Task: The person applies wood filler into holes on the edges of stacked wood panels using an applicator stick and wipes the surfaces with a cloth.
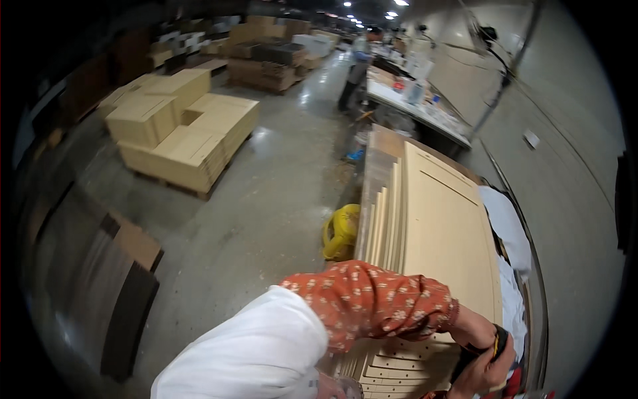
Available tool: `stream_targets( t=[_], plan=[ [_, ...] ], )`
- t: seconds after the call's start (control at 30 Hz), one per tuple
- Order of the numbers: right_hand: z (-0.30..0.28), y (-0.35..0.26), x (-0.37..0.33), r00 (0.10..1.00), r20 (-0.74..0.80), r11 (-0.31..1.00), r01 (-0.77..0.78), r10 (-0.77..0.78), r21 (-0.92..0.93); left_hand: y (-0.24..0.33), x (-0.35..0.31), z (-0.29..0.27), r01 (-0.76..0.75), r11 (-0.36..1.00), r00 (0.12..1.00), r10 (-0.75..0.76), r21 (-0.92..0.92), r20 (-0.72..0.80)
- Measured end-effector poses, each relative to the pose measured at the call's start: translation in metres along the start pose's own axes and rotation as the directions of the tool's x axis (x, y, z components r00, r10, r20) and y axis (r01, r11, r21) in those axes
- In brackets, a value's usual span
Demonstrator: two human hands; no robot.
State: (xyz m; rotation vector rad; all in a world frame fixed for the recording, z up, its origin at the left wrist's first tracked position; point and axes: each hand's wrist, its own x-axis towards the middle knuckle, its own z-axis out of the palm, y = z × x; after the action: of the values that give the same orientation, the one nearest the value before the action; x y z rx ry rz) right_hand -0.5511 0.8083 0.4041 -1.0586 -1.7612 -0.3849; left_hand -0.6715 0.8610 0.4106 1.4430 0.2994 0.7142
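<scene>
My left arm, in a red floral sleeve, crosses over a stack of cream-coloured boards (pixel 445 219). At the stack's right edge, my left hand (pixel 473 327) is closed against a small dark object with a yellow strip (pixel 500 338). My right hand (pixel 488 372) is just below, its fingers bent around the same object. The hands hide most of it, so its kind cannot be made out. Below my sleeve, the fanned near ends of several boards (pixel 399 369) show rows of small drilled holes.
White cloth or plastic sheeting (pixel 508 226) lies between the boards and the wall. A yellow stool-like item (pixel 341 231) stands on the floor left of the stack. Farther off are a cluttered worktable (pixel 412 103), a pallet of stacked cream panels (pixel 179 149) and dark panels (pixel 133 319) at left.
</scene>
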Motion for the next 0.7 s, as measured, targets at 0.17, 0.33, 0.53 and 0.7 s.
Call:
stream_targets(
  t=[0.17, 0.33, 0.53, 0.7],
  plan=[
    [-0.005, -0.054, 0.026, 0.996, -0.01, 0.987, 0.09, -0.089, 0.13, 0.034, -0.005, 0.021, -0.233, 0.954, 0.812, 0.084, -0.189, -0.578],
    [-0.006, -0.085, 0.047, 0.914, -0.093, 0.908, 0.374, -0.396, -0.189, 0.014, 0.024, 0.002, -0.378, 0.739, 0.889, 0.123, -0.557, -0.44],
    [0.008, -0.058, 0.039, 0.927, -0.099, 0.92, 0.338, -0.362, -0.198, 0.03, -0.012, -0.018, -0.139, 0.977, 0.979, 0.111, -0.159, -0.172],
    [0.017, -0.063, 0.047, 0.922, -0.079, 0.92, 0.367, -0.38, -0.137, 0.044, -0.007, -0.007, -0.437, 0.878, 0.812, 0.293, -0.194, -0.505]
  ],
)
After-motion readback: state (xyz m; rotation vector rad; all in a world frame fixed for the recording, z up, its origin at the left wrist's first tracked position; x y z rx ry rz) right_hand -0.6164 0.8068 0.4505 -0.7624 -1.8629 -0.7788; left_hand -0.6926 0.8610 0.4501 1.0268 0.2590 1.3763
